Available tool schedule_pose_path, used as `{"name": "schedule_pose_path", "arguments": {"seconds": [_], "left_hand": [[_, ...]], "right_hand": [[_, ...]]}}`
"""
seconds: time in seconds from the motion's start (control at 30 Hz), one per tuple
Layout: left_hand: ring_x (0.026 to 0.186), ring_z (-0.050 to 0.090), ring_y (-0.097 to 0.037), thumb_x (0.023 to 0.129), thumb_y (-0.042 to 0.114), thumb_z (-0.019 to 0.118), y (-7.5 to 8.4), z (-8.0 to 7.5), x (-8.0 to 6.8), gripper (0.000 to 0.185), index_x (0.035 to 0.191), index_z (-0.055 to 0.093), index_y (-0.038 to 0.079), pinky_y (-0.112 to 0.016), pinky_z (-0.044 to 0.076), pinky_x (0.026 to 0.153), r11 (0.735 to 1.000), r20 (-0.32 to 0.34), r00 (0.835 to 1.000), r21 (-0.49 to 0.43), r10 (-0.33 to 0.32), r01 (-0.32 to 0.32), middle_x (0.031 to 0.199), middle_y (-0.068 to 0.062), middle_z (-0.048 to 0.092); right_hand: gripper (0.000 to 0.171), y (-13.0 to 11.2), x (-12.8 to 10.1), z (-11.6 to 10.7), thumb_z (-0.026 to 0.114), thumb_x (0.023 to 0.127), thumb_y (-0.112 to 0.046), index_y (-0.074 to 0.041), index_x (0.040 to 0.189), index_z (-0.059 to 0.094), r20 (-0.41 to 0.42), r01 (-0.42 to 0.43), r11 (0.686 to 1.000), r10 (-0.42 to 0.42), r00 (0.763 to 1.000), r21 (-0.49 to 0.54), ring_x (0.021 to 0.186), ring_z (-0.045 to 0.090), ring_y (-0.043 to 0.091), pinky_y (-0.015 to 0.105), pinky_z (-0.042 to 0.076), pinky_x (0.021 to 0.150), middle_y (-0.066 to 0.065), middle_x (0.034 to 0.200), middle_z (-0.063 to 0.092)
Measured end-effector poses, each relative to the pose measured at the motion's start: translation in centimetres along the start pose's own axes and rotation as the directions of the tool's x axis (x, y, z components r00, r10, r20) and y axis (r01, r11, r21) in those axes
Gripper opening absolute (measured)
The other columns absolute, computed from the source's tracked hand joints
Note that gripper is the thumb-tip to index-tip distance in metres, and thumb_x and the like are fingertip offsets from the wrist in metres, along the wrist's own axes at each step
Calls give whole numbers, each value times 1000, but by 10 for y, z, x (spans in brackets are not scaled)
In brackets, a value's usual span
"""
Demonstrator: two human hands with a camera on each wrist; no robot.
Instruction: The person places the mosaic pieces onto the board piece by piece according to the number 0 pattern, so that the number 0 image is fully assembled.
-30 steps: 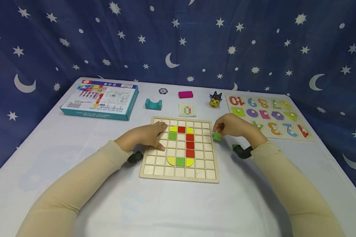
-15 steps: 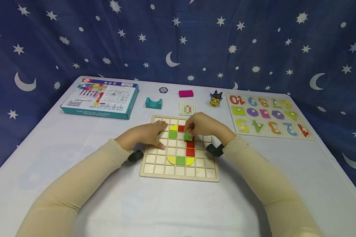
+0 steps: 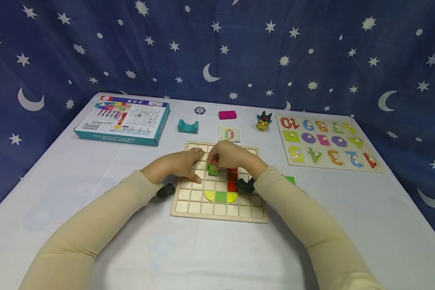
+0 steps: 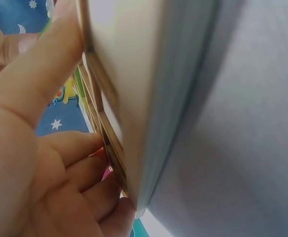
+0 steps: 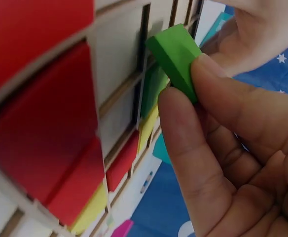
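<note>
A wooden grid board [image 3: 219, 219] lies on the white table. My left hand [image 3: 177, 164] rests on its left side with the fingers spread; in the left wrist view the fingertips [image 4: 97, 142] touch the grid's ridges. Between thumb and fingers my right hand [image 3: 227, 156] pinches a green square tile [image 5: 176, 55], tilted just over the board's left-middle cells. Set in the cells are red tiles [image 3: 232, 176], a green tile [image 3: 220, 197] at the bottom and yellow quarter-round tiles [image 3: 209, 195]. The right hand hides the pattern's top in the head view.
Behind the board lie a small pattern card [image 3: 229, 133], a teal arch block [image 3: 188, 126], a magenta block [image 3: 227, 115], a chip [image 3: 199, 110] and a figurine [image 3: 263, 121]. A box [image 3: 121, 121] is back left, a number puzzle [image 3: 326, 141] right. Another green piece [image 3: 291, 179] shows beside the right sleeve.
From beside the board's right edge, my right hand has carried the green tile leftward across the board to its left-middle cells. The left hand has stayed in place.
</note>
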State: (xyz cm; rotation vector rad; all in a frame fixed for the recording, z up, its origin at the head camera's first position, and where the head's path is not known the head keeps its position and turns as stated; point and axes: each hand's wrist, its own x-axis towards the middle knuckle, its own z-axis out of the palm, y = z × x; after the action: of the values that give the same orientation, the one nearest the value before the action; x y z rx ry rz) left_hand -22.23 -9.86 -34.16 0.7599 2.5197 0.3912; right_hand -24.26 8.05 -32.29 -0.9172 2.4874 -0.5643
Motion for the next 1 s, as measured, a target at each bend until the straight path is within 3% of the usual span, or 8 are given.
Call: {"name": "schedule_pose_path", "arguments": {"seconds": [0.3, 0.63, 1.0], "left_hand": [[141, 9, -34, 77, 39, 72, -1, 0, -1, 98, 144, 16, -7, -45, 15, 115, 1000, -1, 1000, -11, 14, -14, 151, -23, 14], [142, 7, -34, 78, 39, 71, -1, -1, 0, 97, 144, 16, -6, -45, 12, 115, 1000, 7, 1000, -3, 5, -5, 152, -21, 12], [142, 7, -31, 77, 39, 71, 0, 1, 2, 97, 145, 17, -4, -44, 13, 115, 1000, 11, 1000, 8, -28, 28, 153, -19, 12]], "right_hand": [[9, -7, 8, 9, 71, 77, -1, -7, 84, 71, 63, -33, 999, 33, 997, 5, 67, 51, 10, 18, 45, 62, 0, 72, 62], [9, -12, 6, 11, 71, 78, -4, -8, 86, 71, 58, -76, 994, 81, 995, -72, 71, 51, 11, 21, 45, 67, 0, 77, 64], [12, 21, -21, -7, 71, 79, -6, -7, 91, 71, 19, -144, 990, 144, 989, -8, 77, 56, 13, 24, 49, 70, 3, 86, 67]]}}
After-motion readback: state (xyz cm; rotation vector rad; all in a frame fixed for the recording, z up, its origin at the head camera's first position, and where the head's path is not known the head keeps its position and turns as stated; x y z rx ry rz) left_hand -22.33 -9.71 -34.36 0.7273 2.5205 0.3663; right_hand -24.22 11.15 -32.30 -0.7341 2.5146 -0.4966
